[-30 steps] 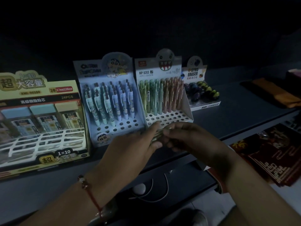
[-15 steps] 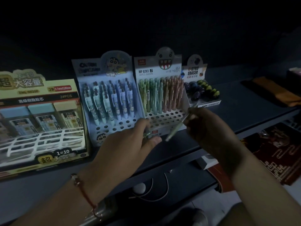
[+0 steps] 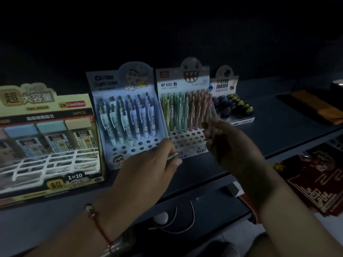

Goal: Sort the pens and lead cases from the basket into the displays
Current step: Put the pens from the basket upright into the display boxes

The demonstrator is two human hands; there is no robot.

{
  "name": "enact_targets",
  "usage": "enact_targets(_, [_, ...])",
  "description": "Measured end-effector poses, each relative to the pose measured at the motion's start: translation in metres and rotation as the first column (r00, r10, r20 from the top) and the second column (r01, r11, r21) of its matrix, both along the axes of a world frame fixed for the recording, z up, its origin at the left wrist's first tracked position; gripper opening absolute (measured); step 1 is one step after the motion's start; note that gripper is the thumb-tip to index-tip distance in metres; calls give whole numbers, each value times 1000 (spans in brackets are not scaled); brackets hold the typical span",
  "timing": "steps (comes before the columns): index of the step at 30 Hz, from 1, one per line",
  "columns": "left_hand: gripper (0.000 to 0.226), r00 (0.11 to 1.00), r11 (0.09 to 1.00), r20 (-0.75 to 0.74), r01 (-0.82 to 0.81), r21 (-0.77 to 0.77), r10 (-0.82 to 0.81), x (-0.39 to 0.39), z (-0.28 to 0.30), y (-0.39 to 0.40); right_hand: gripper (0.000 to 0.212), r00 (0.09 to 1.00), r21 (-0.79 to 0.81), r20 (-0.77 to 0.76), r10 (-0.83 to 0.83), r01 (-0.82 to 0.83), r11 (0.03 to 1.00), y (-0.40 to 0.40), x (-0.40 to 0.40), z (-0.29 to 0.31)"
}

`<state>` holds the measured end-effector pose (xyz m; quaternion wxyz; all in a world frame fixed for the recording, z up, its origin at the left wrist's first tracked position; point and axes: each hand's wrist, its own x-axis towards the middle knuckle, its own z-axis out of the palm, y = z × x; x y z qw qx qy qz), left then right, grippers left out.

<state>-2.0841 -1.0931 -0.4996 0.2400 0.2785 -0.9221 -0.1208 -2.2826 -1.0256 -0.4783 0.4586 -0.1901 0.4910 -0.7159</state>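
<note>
Since half a second ago the right hand (image 3: 235,145) has swung its slim pale-green plastic pen (image 3: 211,117) up from a low slant to near upright, and now pinches it at the right edge of the white cardboard monster-face pen display (image 3: 185,84), at two o'clock from the left hand (image 3: 157,164). That left hand hovers before the display's base, fingers curled around a small bundle of spare green pens (image 3: 172,156). The pen looks light, stiff and a bit slick, so I'd grip mid-barrel and steer the tip into an empty hole.
</note>
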Motion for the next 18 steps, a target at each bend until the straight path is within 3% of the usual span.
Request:
enact_targets(7, [19,1000,1000,28,-5,23,4,2,0,-4,35,999,-62,27,-17,19,998,-21,4,-6])
enact_targets(12, [20,999,999,37,-12,35,11,5,1,-8,38,954,-57,-280,-106,94,994,-32,7,-8])
enact_targets(18, [21,998,997,55,-21,74,17,7,3,-13,31,884,-179,-400,-241,183,967,-42,13,-6])
